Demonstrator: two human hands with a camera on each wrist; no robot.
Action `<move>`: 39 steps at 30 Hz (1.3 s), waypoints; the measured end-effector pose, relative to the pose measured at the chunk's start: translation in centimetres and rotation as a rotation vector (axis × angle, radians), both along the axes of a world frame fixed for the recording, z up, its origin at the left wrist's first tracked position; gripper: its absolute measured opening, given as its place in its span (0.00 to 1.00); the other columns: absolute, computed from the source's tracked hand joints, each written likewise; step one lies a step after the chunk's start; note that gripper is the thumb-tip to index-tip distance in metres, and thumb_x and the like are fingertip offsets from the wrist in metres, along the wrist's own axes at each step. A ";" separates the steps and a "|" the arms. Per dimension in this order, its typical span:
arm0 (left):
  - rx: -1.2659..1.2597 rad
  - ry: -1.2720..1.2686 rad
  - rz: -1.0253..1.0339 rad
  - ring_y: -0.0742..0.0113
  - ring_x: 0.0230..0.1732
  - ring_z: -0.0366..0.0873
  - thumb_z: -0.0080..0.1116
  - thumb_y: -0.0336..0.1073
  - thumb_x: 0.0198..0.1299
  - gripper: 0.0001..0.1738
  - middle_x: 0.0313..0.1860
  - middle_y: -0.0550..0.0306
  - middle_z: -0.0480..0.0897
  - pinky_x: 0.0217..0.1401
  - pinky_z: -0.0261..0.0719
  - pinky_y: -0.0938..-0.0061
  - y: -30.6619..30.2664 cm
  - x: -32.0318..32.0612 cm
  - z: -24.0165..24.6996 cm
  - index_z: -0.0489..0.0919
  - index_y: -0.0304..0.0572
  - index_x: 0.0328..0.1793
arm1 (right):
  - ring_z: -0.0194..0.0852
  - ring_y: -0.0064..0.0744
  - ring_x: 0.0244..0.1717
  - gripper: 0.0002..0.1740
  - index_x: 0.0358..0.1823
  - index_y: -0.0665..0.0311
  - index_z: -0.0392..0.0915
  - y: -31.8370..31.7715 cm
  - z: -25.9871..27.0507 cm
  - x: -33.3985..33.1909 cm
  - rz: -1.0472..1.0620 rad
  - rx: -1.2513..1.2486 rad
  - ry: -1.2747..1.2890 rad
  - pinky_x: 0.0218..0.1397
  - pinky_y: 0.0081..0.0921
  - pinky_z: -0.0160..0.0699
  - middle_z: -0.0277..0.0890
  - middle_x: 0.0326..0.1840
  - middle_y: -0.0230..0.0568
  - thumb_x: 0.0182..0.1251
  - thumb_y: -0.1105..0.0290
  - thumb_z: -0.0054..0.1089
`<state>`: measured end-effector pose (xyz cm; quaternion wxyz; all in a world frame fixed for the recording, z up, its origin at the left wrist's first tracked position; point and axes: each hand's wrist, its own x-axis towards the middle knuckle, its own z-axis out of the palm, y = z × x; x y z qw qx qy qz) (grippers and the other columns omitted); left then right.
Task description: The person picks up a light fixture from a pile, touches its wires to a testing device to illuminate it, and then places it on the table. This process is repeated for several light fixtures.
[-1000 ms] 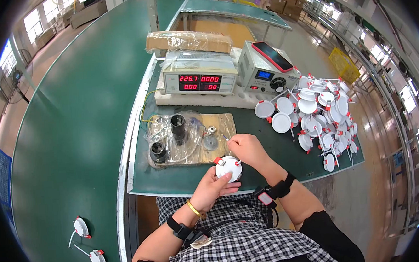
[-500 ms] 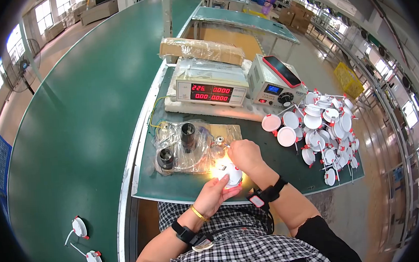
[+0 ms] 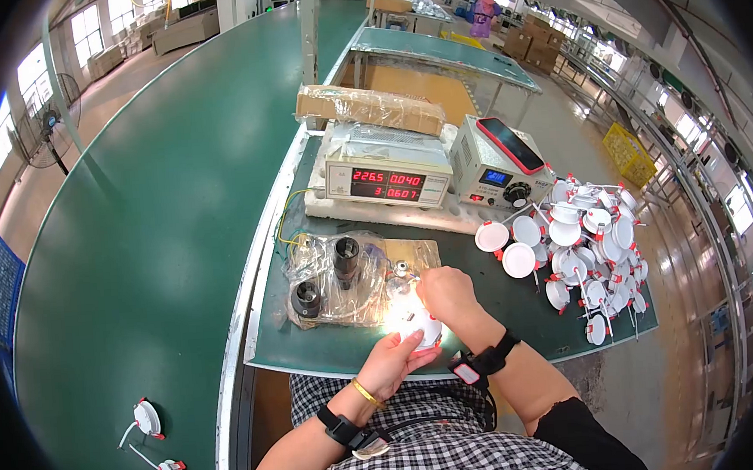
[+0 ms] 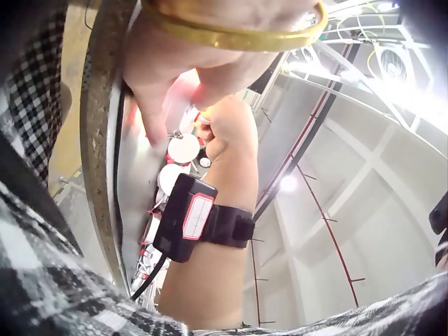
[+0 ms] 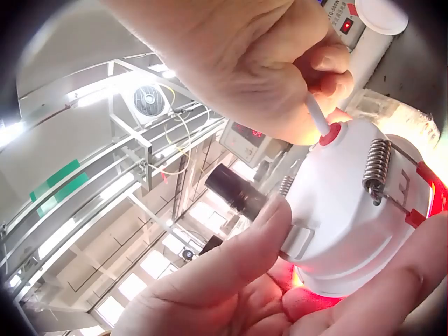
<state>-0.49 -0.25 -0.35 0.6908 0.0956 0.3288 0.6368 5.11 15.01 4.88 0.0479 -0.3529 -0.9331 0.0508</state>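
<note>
Right wrist: glowing downlight point(image 5: 343, 210) cupped by left hand point(image 5: 266, 294); white lead point(image 5: 314, 112) pinched by right hand point(image 5: 238, 63). Downlight best held steady, lead not tugged.

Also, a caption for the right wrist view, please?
Left hand holds a white downlight; right hand pinches its wire.

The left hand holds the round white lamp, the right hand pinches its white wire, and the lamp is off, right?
Not quite: the lamp is lit, not off. The head view shows it glowing in the left hand, while the right hand pinches its white wire.
</note>
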 end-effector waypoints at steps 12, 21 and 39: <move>0.023 0.007 -0.022 0.61 0.53 0.79 0.52 0.36 0.69 0.19 0.55 0.49 0.77 0.61 0.78 0.70 0.0 -0.3 0.6 0.69 0.28 0.59 | 0.82 0.50 0.29 0.10 0.23 0.64 0.83 -0.1 0.1 0.1 0.024 0.027 0.022 0.34 0.41 0.81 0.80 0.24 0.52 0.54 0.67 0.56; -0.001 0.082 -0.029 0.64 0.54 0.79 0.48 0.35 0.71 0.18 0.55 0.50 0.77 0.60 0.79 0.76 0.2 0.0 -0.1 0.69 0.28 0.60 | 0.81 0.53 0.28 0.13 0.22 0.64 0.82 0.0 -0.1 0.1 0.034 0.026 0.050 0.34 0.43 0.81 0.79 0.23 0.53 0.56 0.65 0.54; 0.001 0.077 -0.036 0.64 0.54 0.79 0.48 0.37 0.71 0.19 0.55 0.51 0.77 0.60 0.78 0.75 0.2 0.0 -0.2 0.70 0.28 0.60 | 0.82 0.50 0.28 0.10 0.23 0.65 0.82 0.0 0.0 0.1 0.050 0.031 0.019 0.33 0.41 0.82 0.80 0.23 0.53 0.54 0.67 0.57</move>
